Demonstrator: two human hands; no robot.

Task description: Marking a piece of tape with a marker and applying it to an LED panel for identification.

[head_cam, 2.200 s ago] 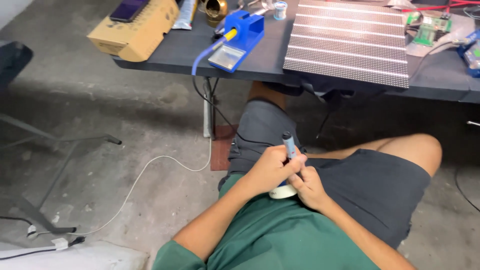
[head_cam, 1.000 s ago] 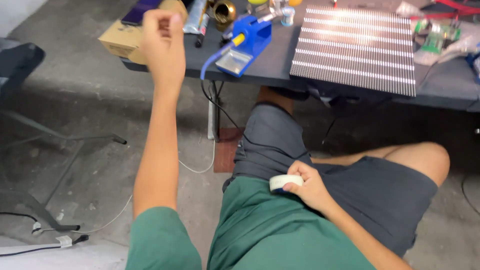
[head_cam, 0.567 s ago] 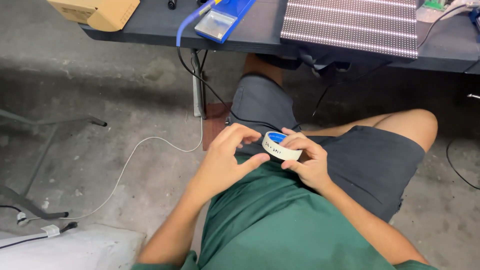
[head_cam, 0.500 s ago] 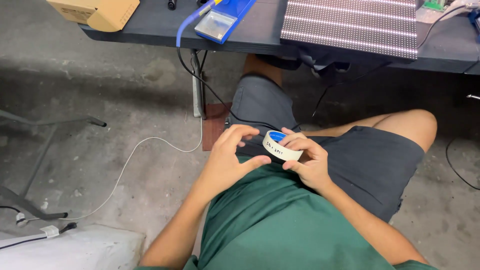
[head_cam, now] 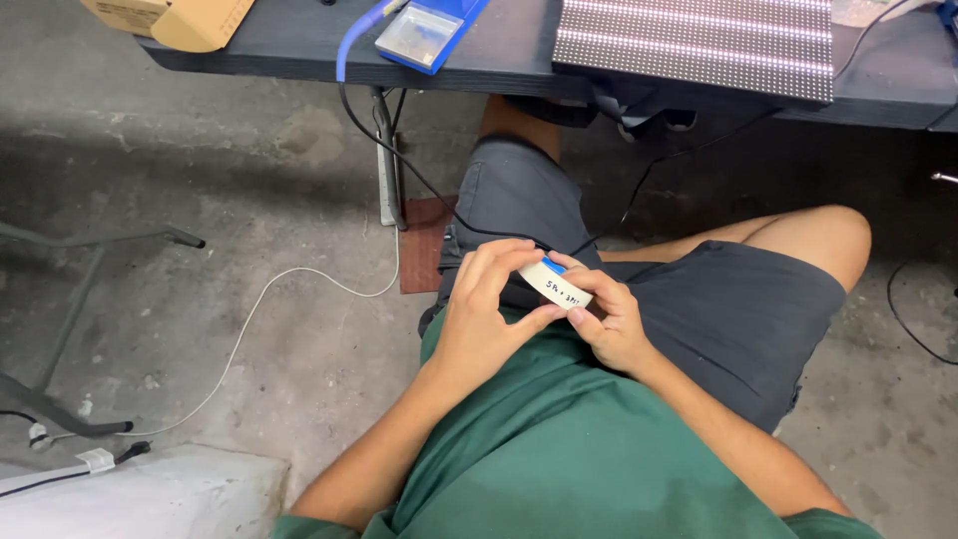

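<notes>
A small white round container with a blue top (head_cam: 555,281) is held over my lap, tilted, with writing on its side. My right hand (head_cam: 611,321) grips it from below and behind. My left hand (head_cam: 486,314) has its fingers curled on the container's left edge, thumb under it. Both hands rest above my grey shorts and green shirt.
A dark table edge (head_cam: 299,62) runs across the top, bearing a cardboard box (head_cam: 175,14), a blue soldering station (head_cam: 424,30) and a dotted LED panel (head_cam: 699,40). Cables (head_cam: 249,319) trail over the concrete floor. A chair base (head_cam: 60,329) stands at the left.
My left arm, raised toward the table a second ago, has come back down to the container. Both hands now hold it and have tilted it slightly.
</notes>
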